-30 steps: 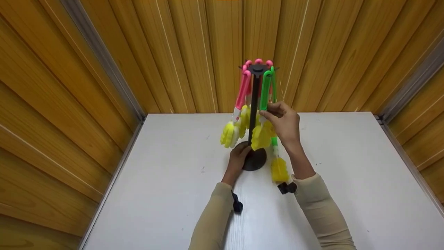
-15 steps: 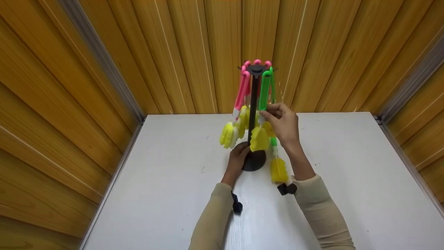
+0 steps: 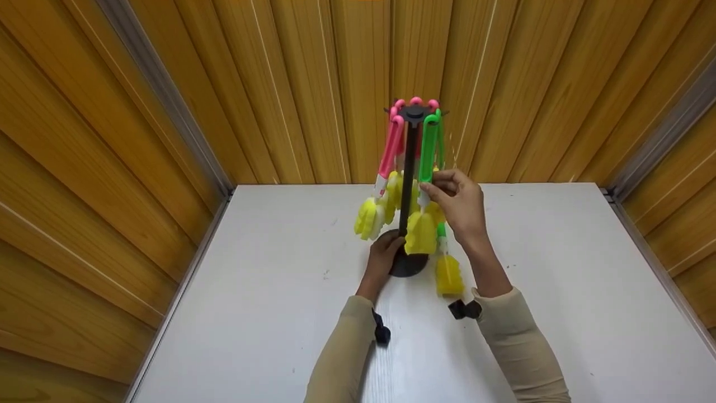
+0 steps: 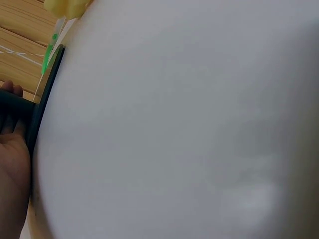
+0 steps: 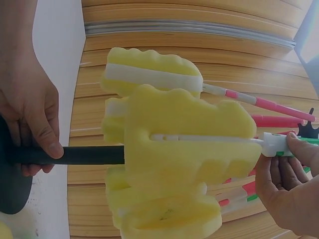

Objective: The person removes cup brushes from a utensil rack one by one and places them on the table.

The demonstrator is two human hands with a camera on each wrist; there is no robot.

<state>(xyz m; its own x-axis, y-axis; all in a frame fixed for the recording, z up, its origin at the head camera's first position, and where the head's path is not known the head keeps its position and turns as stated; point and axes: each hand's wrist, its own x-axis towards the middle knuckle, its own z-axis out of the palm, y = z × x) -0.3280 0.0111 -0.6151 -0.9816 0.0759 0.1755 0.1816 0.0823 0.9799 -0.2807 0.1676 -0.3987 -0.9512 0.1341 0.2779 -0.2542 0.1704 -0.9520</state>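
Observation:
In the head view a black stand [image 3: 410, 168] with a round base [image 3: 408, 266] stands upright on the table. My left hand [image 3: 386, 249] grips the foot of its pole [image 5: 89, 155], just above the base. My right hand [image 3: 461, 204] pinches the white neck of a green-handled sponge bottle brush [image 3: 429, 148] between thumb and fingers. The brush's looped top is at the stand's hooked top plate [image 3: 415, 114], and its yellow sponge head [image 5: 189, 134] points down. A pink-handled sponge brush [image 3: 391, 148] hangs at the left of the pole, with several others partly hidden behind.
Another green-handled brush lies on the white table [image 3: 268, 291], its yellow sponge [image 3: 449, 275] toward me, beside my right wrist. Wood-patterned panels [image 3: 335, 84] enclose the table at the back and sides.
My right hand has come down slightly, and the green-handled brush it pinches sits a little lower, its sponge now overlapping more of the base. The left hand stays on the pole.

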